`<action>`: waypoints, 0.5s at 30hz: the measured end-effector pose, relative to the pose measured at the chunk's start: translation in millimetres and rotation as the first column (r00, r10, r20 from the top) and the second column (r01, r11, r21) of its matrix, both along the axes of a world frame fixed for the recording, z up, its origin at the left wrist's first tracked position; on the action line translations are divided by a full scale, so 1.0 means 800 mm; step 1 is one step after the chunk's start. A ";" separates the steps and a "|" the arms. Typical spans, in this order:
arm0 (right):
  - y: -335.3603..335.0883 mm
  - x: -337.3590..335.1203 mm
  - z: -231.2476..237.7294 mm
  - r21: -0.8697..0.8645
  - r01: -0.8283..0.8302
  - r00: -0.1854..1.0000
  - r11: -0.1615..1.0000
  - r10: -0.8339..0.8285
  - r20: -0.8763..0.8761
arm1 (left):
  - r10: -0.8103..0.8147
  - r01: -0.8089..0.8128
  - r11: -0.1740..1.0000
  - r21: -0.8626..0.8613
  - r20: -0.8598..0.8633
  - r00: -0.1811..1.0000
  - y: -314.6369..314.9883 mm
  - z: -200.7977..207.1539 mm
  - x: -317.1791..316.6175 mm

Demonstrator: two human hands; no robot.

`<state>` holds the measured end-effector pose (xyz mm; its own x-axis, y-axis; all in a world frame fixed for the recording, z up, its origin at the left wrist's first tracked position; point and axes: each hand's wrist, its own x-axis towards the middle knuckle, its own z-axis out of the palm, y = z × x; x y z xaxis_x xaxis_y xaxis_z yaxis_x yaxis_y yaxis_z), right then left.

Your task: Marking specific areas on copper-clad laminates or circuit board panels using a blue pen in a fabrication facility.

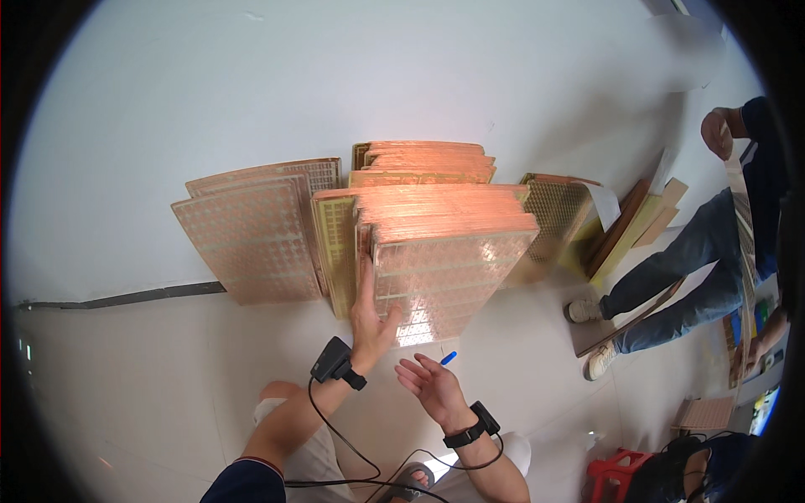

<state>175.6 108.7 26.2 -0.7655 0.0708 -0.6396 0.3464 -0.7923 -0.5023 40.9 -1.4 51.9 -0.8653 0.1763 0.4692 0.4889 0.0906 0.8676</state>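
Observation:
A thick stack of copper-coloured circuit board panels (457, 268) leans upright in front of me, its upper edges fanned slightly. My left hand (371, 325) grips the stack's lower left edge, thumb on the front panel and fingers round the side. Lower and to the right, my right hand (433, 387) is palm up with its fingers partly stretched, apart from the panels. A blue pen (449, 358) sticks out past its thumb side, seemingly tucked in the hand; the rest of the pen is hidden. Both wrists wear black strapped devices with cables.
More panels (243, 235) lean against the white wall at left, others (423, 159) behind the stack, and a grid-patterned group (553, 214) at right. Boards (625, 230) stand farther right. Another person (713, 243) there holds a thin panel. A red stool (616, 474) is at lower right.

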 end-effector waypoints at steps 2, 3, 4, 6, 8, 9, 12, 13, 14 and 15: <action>-0.007 -0.004 -0.003 -0.004 -0.002 1.000 1.000 0.002 0.013 | 0.011 -0.011 1.000 0.020 -0.005 1.000 -0.002 -0.007 -0.004; -0.008 -0.004 -0.002 0.001 -0.004 1.000 1.000 0.004 0.015 | 0.018 -0.018 0.999 0.038 -0.002 1.000 0.000 -0.008 -0.005; -0.009 -0.004 -0.001 0.005 -0.005 1.000 1.000 0.005 0.019 | 0.056 -0.055 0.998 0.039 -0.022 0.998 0.002 -0.009 -0.006; -0.011 -0.004 -0.002 0.014 -0.011 0.999 1.000 0.010 0.032 | 0.114 -0.114 0.993 0.008 -0.029 0.993 0.004 -0.009 -0.004; -0.011 -0.001 -0.003 0.025 -0.010 0.999 1.000 0.009 0.046 | 0.205 -0.208 0.977 -0.056 -0.055 0.977 0.005 -0.008 -0.003; -0.011 0.001 -0.003 0.030 0.003 0.999 1.000 -0.004 0.048 | 0.209 -0.211 0.976 -0.053 -0.050 0.977 0.006 -0.008 -0.004; -0.010 0.006 -0.002 0.036 0.014 0.998 0.999 -0.017 0.066 | 0.157 -0.157 0.987 -0.035 -0.009 0.988 0.004 -0.008 -0.005; -0.010 0.007 -0.002 0.035 0.015 0.997 0.999 -0.018 0.079 | 0.138 -0.138 0.990 -0.012 0.018 0.990 0.002 -0.006 -0.006; -0.011 0.007 -0.001 0.038 0.014 0.996 0.999 -0.017 0.083 | 0.118 -0.119 0.993 0.011 0.043 0.992 0.001 -0.005 -0.006; -0.013 0.007 0.000 0.031 0.008 0.997 0.999 -0.011 0.075 | 0.121 -0.122 0.992 0.012 0.047 0.992 0.000 -0.007 -0.006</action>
<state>181.1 98.5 26.0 -0.7143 0.0980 -0.6930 0.3766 -0.7807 -0.4987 35.9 -1.3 46.4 -0.9008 0.0621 0.4298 0.4342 0.1341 0.8908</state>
